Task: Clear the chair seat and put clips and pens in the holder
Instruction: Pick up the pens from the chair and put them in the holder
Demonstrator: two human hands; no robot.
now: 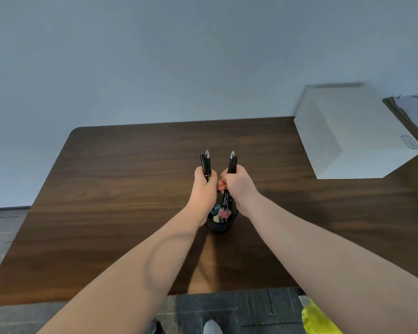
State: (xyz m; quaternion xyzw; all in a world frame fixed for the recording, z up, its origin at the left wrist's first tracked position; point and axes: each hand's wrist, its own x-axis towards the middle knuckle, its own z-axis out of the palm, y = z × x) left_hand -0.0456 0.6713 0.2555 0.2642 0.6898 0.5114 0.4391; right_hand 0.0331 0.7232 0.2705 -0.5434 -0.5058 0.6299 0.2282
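Note:
A black round holder (219, 226) stands on the dark wooden table (106, 189), between my forearms. Coloured binder clips (221, 214) lie inside it. My left hand (204, 186) is closed around black pens (206, 163) that point up and away, just above the holder. Beside it, my right hand (238, 184) grips other black pens (232, 162), whose lower ends reach down into the holder. The two hands almost touch. The chair seat is not in view.
A white box (362, 131) sits at the table's back right corner. Behind it is a second surface with papers (410, 104). A yellow-green object (316, 319) lies on the floor at bottom right. A grey wall runs behind the table.

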